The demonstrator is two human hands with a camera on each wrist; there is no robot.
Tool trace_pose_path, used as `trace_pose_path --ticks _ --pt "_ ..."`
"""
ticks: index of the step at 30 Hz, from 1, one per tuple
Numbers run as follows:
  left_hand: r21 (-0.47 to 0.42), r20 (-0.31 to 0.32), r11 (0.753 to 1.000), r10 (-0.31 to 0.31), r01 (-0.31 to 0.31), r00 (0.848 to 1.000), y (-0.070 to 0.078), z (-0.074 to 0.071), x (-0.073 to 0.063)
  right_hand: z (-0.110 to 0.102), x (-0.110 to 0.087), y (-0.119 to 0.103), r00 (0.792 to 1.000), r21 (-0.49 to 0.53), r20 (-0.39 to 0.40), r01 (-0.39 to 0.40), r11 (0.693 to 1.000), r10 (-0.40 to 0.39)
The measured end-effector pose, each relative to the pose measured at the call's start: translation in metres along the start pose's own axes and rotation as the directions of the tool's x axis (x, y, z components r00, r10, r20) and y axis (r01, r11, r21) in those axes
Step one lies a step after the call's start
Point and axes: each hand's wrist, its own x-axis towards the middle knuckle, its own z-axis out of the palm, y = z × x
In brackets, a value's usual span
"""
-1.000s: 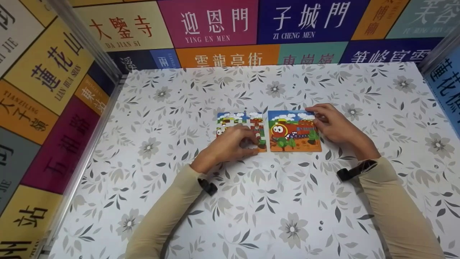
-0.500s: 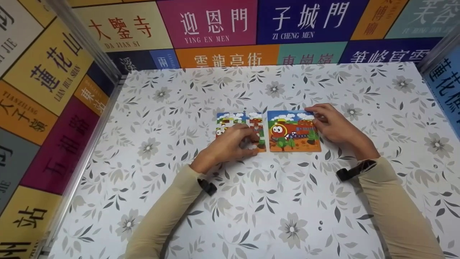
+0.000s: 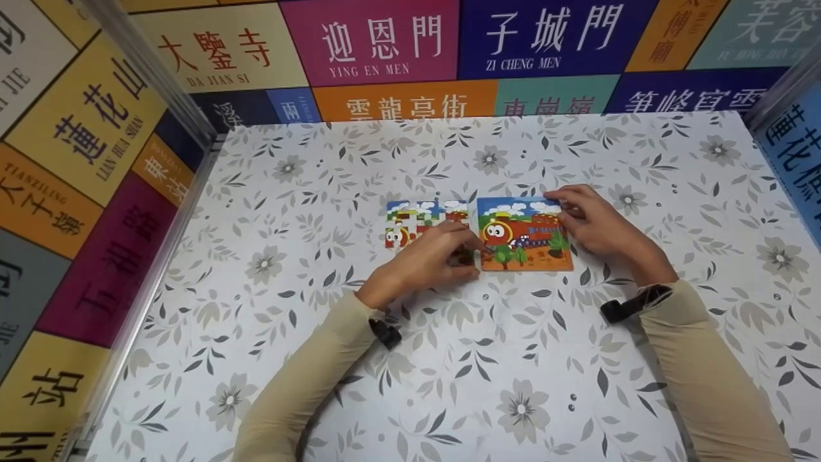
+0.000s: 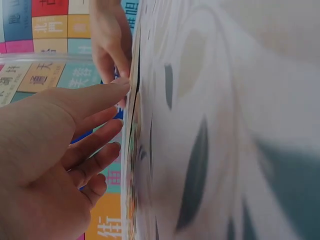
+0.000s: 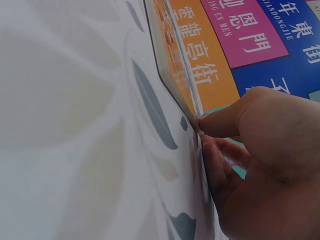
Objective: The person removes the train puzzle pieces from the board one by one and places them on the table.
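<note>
A square train picture board (image 3: 526, 234) lies flat on the table, with a jigsaw puzzle (image 3: 397, 234) of the same train picture close on its left. Gaps show between the jigsaw's pieces. My right hand (image 3: 596, 221) pinches the board's right edge near the upper corner; the right wrist view has thumb and finger together at that edge. My left hand (image 3: 430, 260) lies over the jigsaw's lower right, hiding that part. Its thumb and index tips reach the board's lower left edge. In the left wrist view its other fingers (image 4: 97, 162) are loosely bent with nothing in them.
The table (image 3: 410, 372) has a white cover printed with grey leaves and flowers. Coloured panels (image 3: 385, 38) with Chinese lettering stand along its back and sides. Black straps (image 3: 622, 311) sit at both wrists.
My left hand has shifted to the right, from over the jigsaw to the left edge of the picture board, uncovering more of the jigsaw's left side. The right hand stays in place.
</note>
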Motion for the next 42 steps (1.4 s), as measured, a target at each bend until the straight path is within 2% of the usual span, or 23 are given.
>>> trace_pose_path --ticks 4,13,21,29,32,42 --pt "0.024 0.018 1.000 -0.006 0.005 1.000 0.007 0.005 0.008 0.000 0.000 0.001 1.000 0.006 -0.004 0.013 1.000 -0.013" --pt "-0.003 0.059 1.000 -0.014 0.015 0.998 0.019 0.016 0.031 0.000 -0.001 0.002 1.000 0.011 0.002 0.001 1.000 -0.001" --pt "-0.044 0.097 0.992 -0.110 0.115 0.989 0.029 0.019 0.045 0.000 0.000 0.001 1.000 -0.018 -0.001 -0.006 1.000 0.006" --pt "-0.031 0.107 0.997 -0.066 0.070 0.992 0.031 0.021 0.058 0.001 0.002 0.003 1.000 0.001 -0.007 0.022 1.000 -0.022" --pt "-0.051 0.093 0.997 -0.044 0.049 0.995 0.031 0.023 0.061 0.001 0.002 0.004 1.000 0.013 -0.006 0.029 1.000 -0.029" --pt "-0.118 0.078 0.990 -0.073 0.082 0.994 0.031 0.027 0.062 0.000 0.001 0.002 1.000 0.005 -0.003 0.009 1.000 -0.009"
